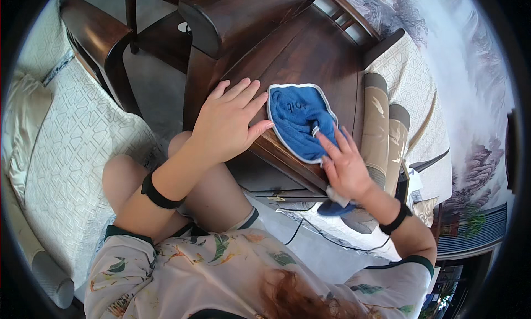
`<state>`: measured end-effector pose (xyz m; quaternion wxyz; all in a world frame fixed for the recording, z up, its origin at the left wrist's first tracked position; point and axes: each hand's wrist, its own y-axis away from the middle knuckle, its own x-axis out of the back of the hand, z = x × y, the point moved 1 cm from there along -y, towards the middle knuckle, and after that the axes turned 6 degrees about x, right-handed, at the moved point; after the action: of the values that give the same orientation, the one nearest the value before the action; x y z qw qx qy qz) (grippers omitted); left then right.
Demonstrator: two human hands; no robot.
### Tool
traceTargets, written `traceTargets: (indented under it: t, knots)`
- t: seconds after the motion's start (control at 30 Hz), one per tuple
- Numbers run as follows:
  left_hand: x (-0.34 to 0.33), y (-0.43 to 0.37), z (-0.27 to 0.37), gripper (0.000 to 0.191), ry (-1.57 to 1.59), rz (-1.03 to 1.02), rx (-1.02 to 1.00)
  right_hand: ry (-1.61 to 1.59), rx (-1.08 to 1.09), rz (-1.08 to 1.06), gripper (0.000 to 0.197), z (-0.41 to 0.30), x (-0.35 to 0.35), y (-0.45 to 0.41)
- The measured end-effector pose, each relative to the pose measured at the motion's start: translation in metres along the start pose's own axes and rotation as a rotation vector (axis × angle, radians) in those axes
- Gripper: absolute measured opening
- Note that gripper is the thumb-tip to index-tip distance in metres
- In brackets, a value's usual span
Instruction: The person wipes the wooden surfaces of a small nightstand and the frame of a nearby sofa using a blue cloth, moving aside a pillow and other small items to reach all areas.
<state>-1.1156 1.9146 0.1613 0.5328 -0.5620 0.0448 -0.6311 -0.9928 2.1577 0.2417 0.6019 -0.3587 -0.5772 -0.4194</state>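
Note:
A blue towelling cloth (295,101) with white edging, dark writing and a small white loop lies rumpled on a dark wooden tabletop (286,66), along its near edge. My left hand (228,122) is spread on the wood left of the cloth, its thumb tip at the cloth's white edge. Over the cloth's near right part is my right hand (347,165), its fingers apart and the index fingertip by the loop. Below that hand a whitish thing and a dark blue item (335,208) show partly; what they are, I cannot tell.
Rolled beige cushions (375,124) line the table's right side. A wooden armrest (99,32) and a white patterned seat cover (79,161) are at left. Beneath the table front, a black cable (327,240) runs to the right.

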Motion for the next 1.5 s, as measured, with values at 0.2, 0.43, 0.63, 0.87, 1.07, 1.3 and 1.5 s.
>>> traceTargets:
  t: [0.2, 0.43, 0.63, 0.87, 1.07, 1.3, 1.5]
  knots:
    - [-0.002, 0.001, 0.0, 0.045, -0.009, 0.011, 0.008, 0.178, -0.337, 0.022, 0.05, 0.188, -0.051, -0.055]
    - [0.003, -0.001, 0.002, 0.058, -0.008, -0.04, -0.026, 0.419, -0.303, -0.335, 0.048, 0.26, -0.06, -0.178]
    - [0.004, 0.001, -0.001, 0.069, 0.024, 0.07, -0.021, 0.47, 0.194, -0.177, 0.037, 0.057, -0.02, -0.222]
    - [0.014, 0.021, -0.012, 0.054, 0.437, 0.232, -0.031, 0.082, 0.262, 0.091, 0.049, -0.038, -0.023, -0.145]
    - [0.035, 0.053, -0.026, 0.042, 0.462, 0.244, 0.041, 0.025, 0.218, 0.206, 0.053, -0.037, -0.01, -0.041]
    - [0.077, 0.092, -0.008, 0.037, 0.534, 0.321, 0.181, 0.183, -0.148, 0.347, 0.054, -0.056, -0.03, 0.032]
    - [0.075, 0.108, 0.013, 0.035, 0.6, 0.285, 0.218, 0.352, -0.221, 0.525, 0.054, -0.084, -0.049, -0.02]
